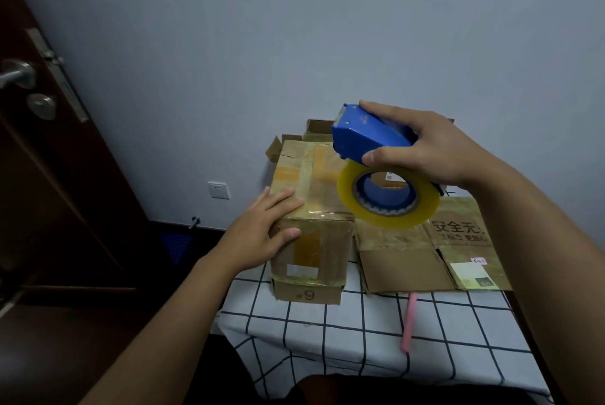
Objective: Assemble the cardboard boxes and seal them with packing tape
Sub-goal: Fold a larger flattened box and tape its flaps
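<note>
The assembled cardboard box (311, 208) stands on the checked tablecloth (360, 323), its top seam taped; the left hand (262, 234) rests on its near-left top corner, fingers extended flat; the right hand (435, 149) grips the blue tape dispenser (366, 139) above the box; flattened cardboard (425, 257) lies just beside; a pink stick (409, 323) lies nearer.

Matt cardboard box (311, 208), glossy tape roll (388, 197), seemingly plastic dispenser (366, 136), cloth table cover (360, 332).
</note>
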